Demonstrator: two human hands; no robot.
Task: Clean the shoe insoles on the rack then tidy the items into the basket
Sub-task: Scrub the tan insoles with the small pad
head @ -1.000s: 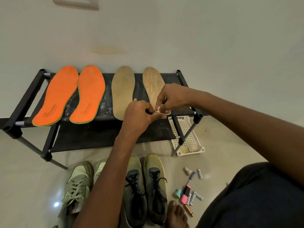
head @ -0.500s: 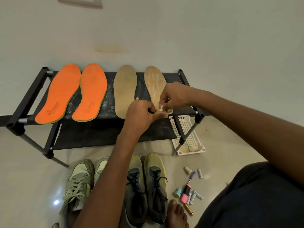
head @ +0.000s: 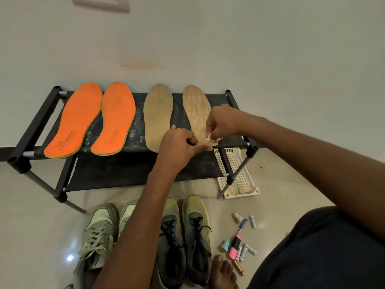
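Four foam insoles on black rack point(head: 35, 130): rightmost tan insole point(head: 198, 113) mid-wipe, white wad point(head: 211, 139) pinched by right hand point(head: 223, 124), heel pinned by curled left hand point(head: 179, 147); white basket point(head: 237, 170) unfilled, scattered markers point(head: 235, 247) left.

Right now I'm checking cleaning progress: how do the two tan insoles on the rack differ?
The right tan insole carries pale streaks; the left tan insole looks evenly dull. The right hand pinches a white wad at the right one's heel; the left one lies untouched. Both lie flat on the rack, toes toward the wall.
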